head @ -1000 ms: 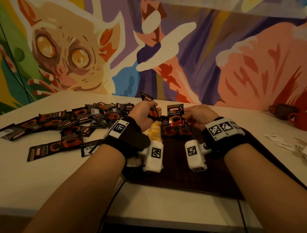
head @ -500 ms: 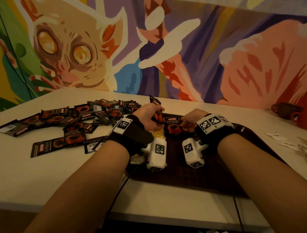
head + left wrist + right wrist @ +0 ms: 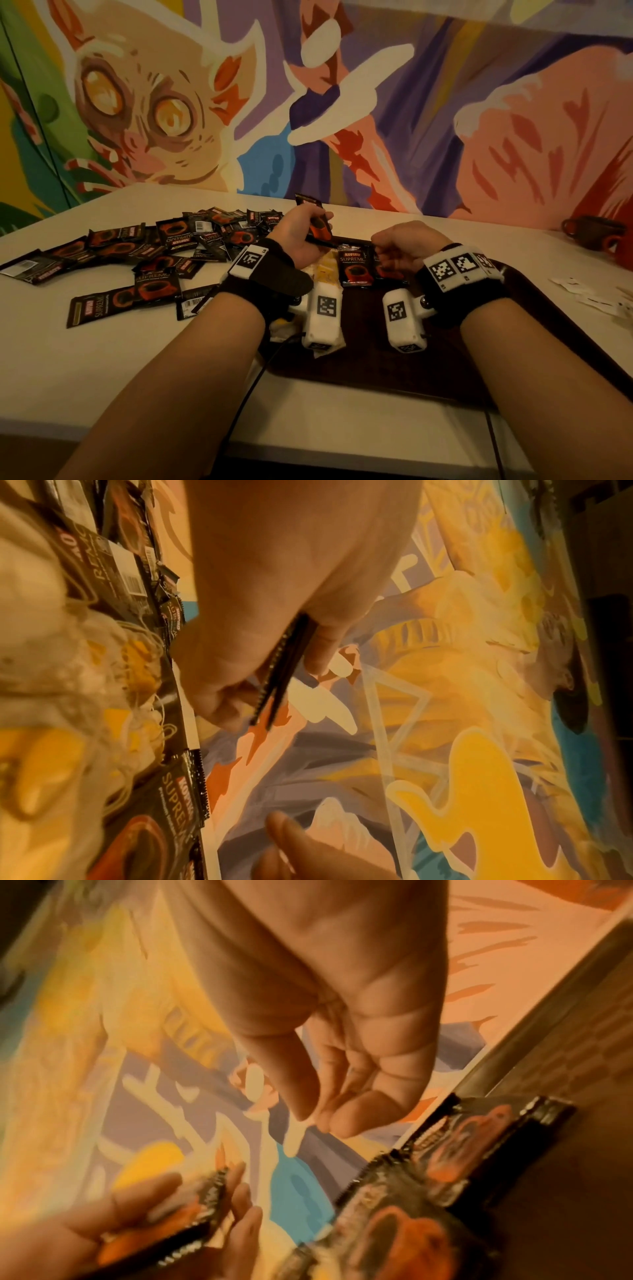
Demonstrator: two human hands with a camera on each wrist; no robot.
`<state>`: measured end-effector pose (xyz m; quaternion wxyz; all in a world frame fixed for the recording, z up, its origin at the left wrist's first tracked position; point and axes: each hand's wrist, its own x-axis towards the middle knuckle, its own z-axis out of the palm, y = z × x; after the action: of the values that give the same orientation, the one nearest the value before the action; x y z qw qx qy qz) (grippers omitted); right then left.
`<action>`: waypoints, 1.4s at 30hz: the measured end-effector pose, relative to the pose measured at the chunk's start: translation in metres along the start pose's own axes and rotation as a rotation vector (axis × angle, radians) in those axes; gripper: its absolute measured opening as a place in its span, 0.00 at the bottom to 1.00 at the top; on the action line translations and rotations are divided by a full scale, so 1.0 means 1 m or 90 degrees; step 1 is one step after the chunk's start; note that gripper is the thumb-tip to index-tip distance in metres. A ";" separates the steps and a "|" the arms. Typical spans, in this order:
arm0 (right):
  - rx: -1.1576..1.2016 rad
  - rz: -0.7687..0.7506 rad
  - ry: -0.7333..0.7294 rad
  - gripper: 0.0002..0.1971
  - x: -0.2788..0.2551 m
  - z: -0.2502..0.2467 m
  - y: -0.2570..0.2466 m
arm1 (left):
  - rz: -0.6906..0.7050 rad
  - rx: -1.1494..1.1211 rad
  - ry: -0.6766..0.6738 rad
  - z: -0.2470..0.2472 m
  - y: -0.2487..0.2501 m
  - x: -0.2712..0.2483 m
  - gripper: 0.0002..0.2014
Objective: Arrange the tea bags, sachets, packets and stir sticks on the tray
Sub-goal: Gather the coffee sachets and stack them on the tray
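Left hand [image 3: 301,236]: raised over the far left corner of the tray [image 3: 513,359], palm turned inward, thumb and fingers [image 3: 143,1191] clamped on a small stack of sachets [image 3: 317,221] held tilted on edge; serrated black edges of the stack visible between thumb and fingers in the left wrist view [image 3: 277,674].

Right hand [image 3: 402,245]: hovering low over the far part of the tray, knuckles up, thumb and fingers [image 3: 356,1115] curled with tips drawn together, holding nothing.

Both forearms bare, each with a black wristband carrying white blocks printed with square black-and-white markers.

Tray: dark brown, rectangular, fine woven-looking texture, raised rim; set on the worktop [image 3: 102,377] near its front edge. On the tray: row of sachets [image 3: 356,270] lying flat, just below the right hand; yellow-and-white tea bags [image 3: 323,270] with pale strings, just left of that row, partly hidden by the left wrist.

Loose pile of sachets [image 3: 164,253]: spread on the worktop left of the tray, overlapping, some face up, some showing barcodes. Glossy black foil, red-orange cup picture, crimped ends.

Worktop: pale, smooth, matt. Small white paper packets [image 3: 596,298] on it right of the tray; two dark mugs [image 3: 589,233] at the far right edge.

Wall behind: painted mural [image 3: 144,113], wide-eyed animal face, flat patches of purple, pink, orange, blue, green.
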<state>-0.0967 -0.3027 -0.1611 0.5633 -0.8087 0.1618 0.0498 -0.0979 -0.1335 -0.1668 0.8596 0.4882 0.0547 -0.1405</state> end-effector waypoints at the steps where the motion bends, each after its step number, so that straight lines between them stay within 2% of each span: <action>1: 0.041 -0.024 -0.015 0.03 -0.006 -0.001 0.001 | 0.005 -0.026 -0.008 -0.001 0.000 0.001 0.15; 3: 0.120 -0.078 -0.051 0.03 -0.017 -0.001 0.000 | 0.013 -0.051 -0.054 -0.002 0.001 0.001 0.16; 6: 0.194 -0.156 -0.110 0.04 -0.032 -0.001 0.001 | 0.060 0.031 -0.139 0.004 -0.001 -0.004 0.11; 8: 0.215 -0.202 -0.137 0.05 -0.040 -0.002 0.003 | 0.115 0.111 -0.149 0.009 -0.005 -0.006 0.07; 10: 0.202 -0.232 -0.139 0.05 -0.042 -0.003 0.006 | 0.144 0.157 -0.154 0.012 -0.008 -0.007 0.10; 15: 0.236 -0.250 -0.116 0.05 -0.043 -0.006 0.012 | 0.133 0.191 -0.166 0.014 -0.013 -0.008 0.13; 17: 0.244 -0.235 -0.109 0.06 -0.040 -0.007 0.013 | 0.119 0.191 -0.167 0.015 -0.013 -0.008 0.12; 20: 0.205 -0.136 -0.058 0.04 -0.027 -0.014 0.016 | 0.053 0.130 -0.136 0.016 -0.012 -0.008 0.07; 24: 0.070 0.019 0.068 0.03 -0.011 -0.027 0.025 | 0.008 0.137 -0.060 0.012 -0.011 0.001 0.11; 25: 0.047 0.028 0.075 0.01 -0.010 -0.030 0.027 | 0.006 0.145 -0.049 0.012 -0.012 0.002 0.12; 27: 0.015 0.028 0.068 0.10 -0.008 -0.035 0.032 | -0.001 0.148 -0.034 0.011 -0.012 0.002 0.16; 29: -0.013 0.026 0.053 0.14 -0.009 -0.036 0.035 | -0.020 0.141 -0.033 0.012 -0.013 0.003 0.18; 34: -0.035 0.044 0.008 0.14 -0.011 -0.030 0.040 | -0.066 0.106 -0.039 0.015 -0.015 0.004 0.15; 42: -0.063 0.030 0.030 0.16 -0.019 -0.023 0.039 | -0.078 0.108 -0.046 0.024 -0.018 0.005 0.14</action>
<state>-0.1299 -0.3326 -0.1823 0.5173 -0.8326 0.1910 0.0518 -0.0995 -0.1636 -0.1707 0.8063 0.5497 0.0415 -0.2144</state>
